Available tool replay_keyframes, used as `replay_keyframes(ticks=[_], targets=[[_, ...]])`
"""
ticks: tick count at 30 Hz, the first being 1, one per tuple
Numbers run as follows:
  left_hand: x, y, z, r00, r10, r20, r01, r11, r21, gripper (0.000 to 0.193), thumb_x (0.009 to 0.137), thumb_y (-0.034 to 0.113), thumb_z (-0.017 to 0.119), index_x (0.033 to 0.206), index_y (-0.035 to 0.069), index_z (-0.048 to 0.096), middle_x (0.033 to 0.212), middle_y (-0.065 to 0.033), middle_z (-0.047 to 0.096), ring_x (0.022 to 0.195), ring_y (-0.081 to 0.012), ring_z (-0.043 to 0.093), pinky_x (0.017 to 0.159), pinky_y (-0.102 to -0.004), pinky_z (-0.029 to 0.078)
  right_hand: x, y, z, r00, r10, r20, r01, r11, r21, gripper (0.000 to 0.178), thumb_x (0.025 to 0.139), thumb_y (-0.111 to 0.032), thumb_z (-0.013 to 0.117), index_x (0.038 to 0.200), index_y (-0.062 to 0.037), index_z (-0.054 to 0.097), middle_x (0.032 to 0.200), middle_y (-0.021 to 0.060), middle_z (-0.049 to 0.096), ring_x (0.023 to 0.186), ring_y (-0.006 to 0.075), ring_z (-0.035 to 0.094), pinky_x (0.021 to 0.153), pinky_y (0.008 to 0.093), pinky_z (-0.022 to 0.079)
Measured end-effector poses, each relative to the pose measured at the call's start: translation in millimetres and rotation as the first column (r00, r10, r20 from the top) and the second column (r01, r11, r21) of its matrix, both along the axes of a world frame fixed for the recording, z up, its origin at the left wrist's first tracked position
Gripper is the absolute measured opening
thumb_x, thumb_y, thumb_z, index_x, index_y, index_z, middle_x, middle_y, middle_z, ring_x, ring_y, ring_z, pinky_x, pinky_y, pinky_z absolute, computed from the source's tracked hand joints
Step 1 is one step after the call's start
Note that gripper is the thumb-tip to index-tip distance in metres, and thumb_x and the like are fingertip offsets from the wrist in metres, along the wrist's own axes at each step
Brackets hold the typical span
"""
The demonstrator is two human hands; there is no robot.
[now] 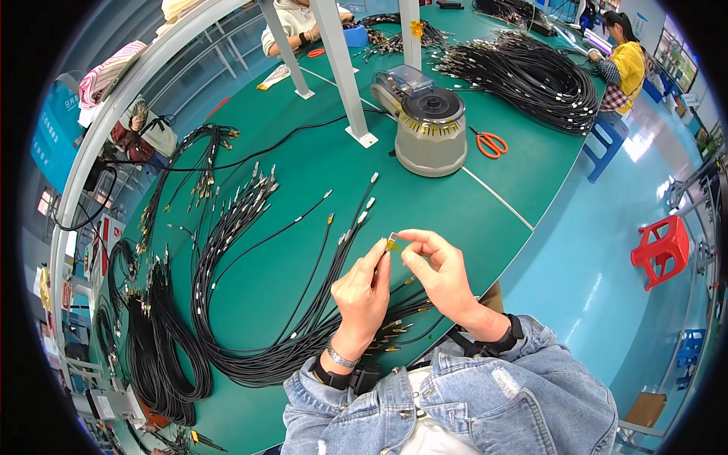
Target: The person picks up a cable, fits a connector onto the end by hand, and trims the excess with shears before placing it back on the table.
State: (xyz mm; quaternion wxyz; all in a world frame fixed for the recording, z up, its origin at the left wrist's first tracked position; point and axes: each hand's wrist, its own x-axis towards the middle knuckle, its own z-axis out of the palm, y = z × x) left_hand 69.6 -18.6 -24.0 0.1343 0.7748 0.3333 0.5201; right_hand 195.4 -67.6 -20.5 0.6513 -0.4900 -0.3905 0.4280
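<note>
My left hand is closed, pinching the end of a black cable with a small metal connector pointing up between finger and thumb. A little piece of yellow tape sits at that connector. From the right, my right hand reaches in with thumb and forefinger curled at the tape, its fingertips touching it. Below and left of my hands sweeps a large bundle of black cables, many with silver connectors, some with yellow tape. More cable ends with yellow-wrapped tips lie under my wrists.
Beyond my hands stands a round grey tape dispenser with short yellow strips around its rim. Orange-handled scissors lie beside it. A metal frame post rises from the green table. Another cable heap lies far right. Two people sit beyond.
</note>
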Motion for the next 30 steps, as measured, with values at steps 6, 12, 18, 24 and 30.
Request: replay_keyframes(ticks=[6,12,18,24,30], targets=[[2.0,0.5,-1.7,1.0,0.003,0.022,-0.003,1.0,0.004,0.025,0.077,-0.003,0.067,0.101,0.002,0.064,0.072,-0.0072,0.066,0.049,-0.0069,0.053,0.043,-0.0206,0.039,-2.1,2.9,0.4,0.994,0.065,-0.083,-0.061,0.997,0.042,0.02,0.086,-0.009,0.061,0.102,0.0034,0.055,0.084,0.0016,0.057,0.079,0.0074,0.051,0.072,0.0225,0.042],[1.4,-1.3,-2.1,1.0,-0.01,0.004,0.01,0.999,-0.038,0.028,0.077,-0.002,0.067,0.104,0.003,0.062,0.073,-0.0084,0.065,0.051,-0.0136,0.058,0.045,-0.0242,0.045,-1.8,9.0,-4.4,0.996,0.02,0.086,-0.028,0.996,0.088,0.013,0.086,-0.01,0.062,0.089,0.0011,0.059,0.081,0.0009,0.059,0.077,0.0081,0.053,0.072,0.0239,0.043],[3.0,-1.5,-5.2,0.999,0.015,0.046,-0.011,0.997,-0.071,0.017,0.083,0.0,0.063,0.1,0.0,0.062,0.071,-0.0064,0.065,0.053,-0.0077,0.057,0.045,-0.0207,0.042,-3.3,7.7,-1.9,0.997,0.024,0.067,-0.028,0.997,0.069,0.012,0.086,-0.01,0.062,0.085,0.0012,0.061,0.08,0.0009,0.059,0.078,0.0083,0.053,0.072,0.0239,0.043],[1.1,-3.2,-3.9,0.999,0.005,0.034,0.0,0.993,-0.121,0.015,0.082,0.002,0.063,0.096,0.0,0.06,0.071,-0.0098,0.064,0.051,-0.0161,0.059,0.045,-0.0262,0.045,-1.8,6.1,-2.1,0.998,0.058,0.018,-0.059,0.997,0.048,0.013,0.087,-0.011,0.061,0.088,0.0018,0.061,0.082,0.0014,0.06,0.079,0.0083,0.053,0.073,0.0239,0.044],[0.5,-5.0,-2.4,1.0,-0.011,0.025,0.015,0.987,-0.162,0.007,0.084,0.003,0.061,0.09,0.0,0.058,0.067,-0.0097,0.061,0.049,-0.0181,0.058,0.044,-0.0275,0.044,-1.8,7.0,-3.3,0.996,0.085,-0.014,-0.083,0.995,0.063,0.013,0.087,-0.011,0.06,0.088,0.0021,0.061,0.084,0.002,0.06,0.081,0.0085,0.054,0.075,0.0239,0.044]])
